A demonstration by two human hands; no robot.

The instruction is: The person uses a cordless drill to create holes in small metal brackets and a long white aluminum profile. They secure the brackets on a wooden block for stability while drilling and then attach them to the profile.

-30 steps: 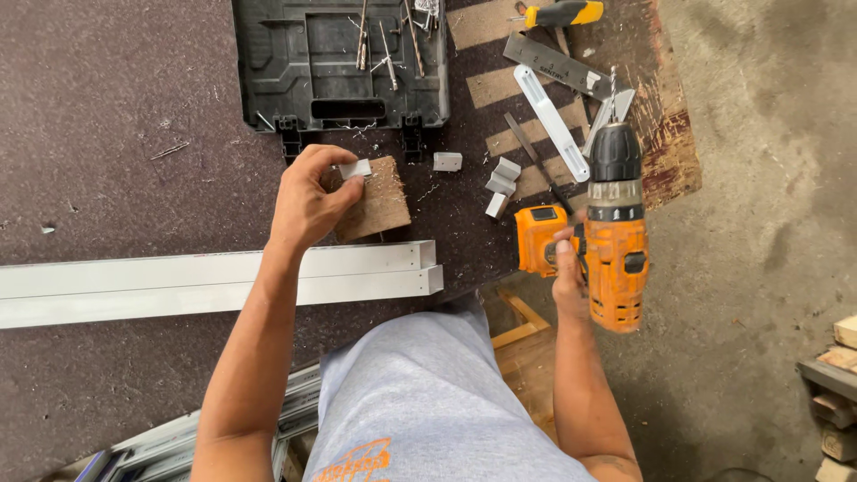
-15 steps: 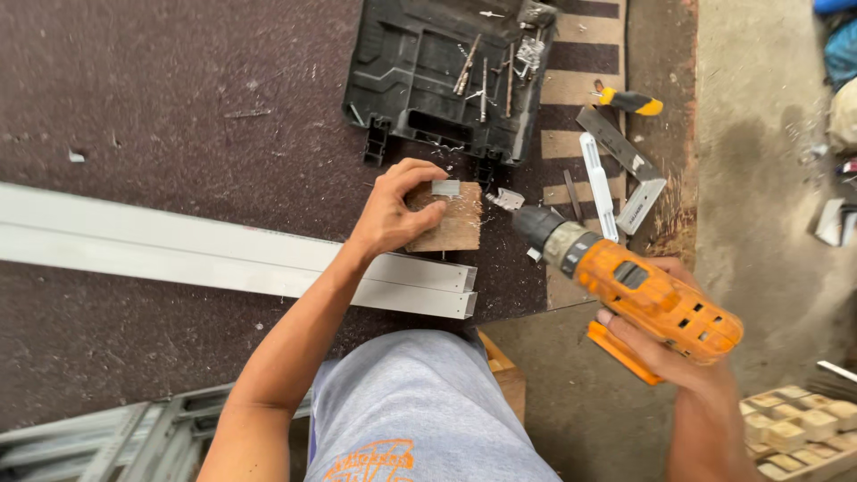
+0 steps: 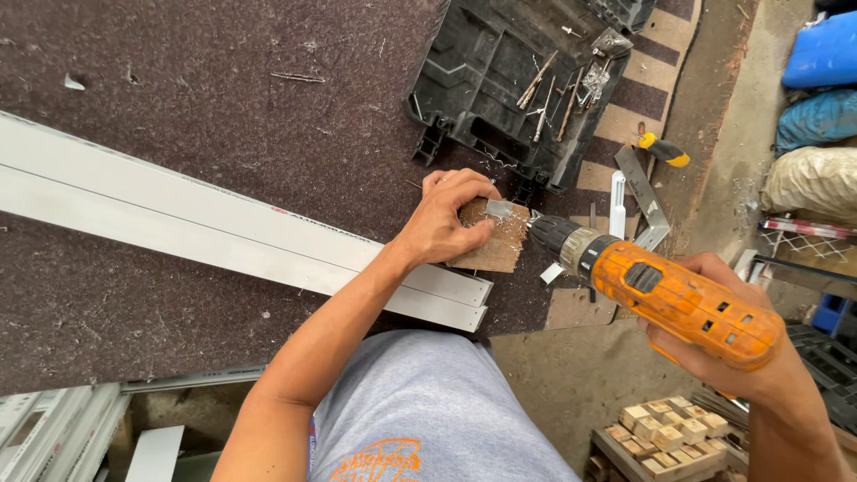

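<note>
My left hand (image 3: pixel 449 217) presses a small metal bracket (image 3: pixel 497 210) down onto a small brown wooden block (image 3: pixel 496 249) on the dark felt-covered bench (image 3: pixel 205 116). My right hand (image 3: pixel 728 353) grips an orange cordless drill (image 3: pixel 671 297), held nearly level, its black chuck and bit pointing left at the bracket. The drill's tip sits at the bracket's edge. A long white plastic profile (image 3: pixel 214 234) lies across the bench just below my left hand.
An open black tool case (image 3: pixel 500 80) with drill bits and screws lies beyond the block. Flat metal brackets (image 3: pixel 639 192) and a yellow-handled tool (image 3: pixel 665 150) lie to the right. Small wooden blocks (image 3: pixel 665 428) sit in a crate below. Bags (image 3: pixel 817 112) lie at far right.
The drill has tilted from upright to nearly level and its bit has come up to the bracket. My left hand has stayed on the block. The view has shifted left.
</note>
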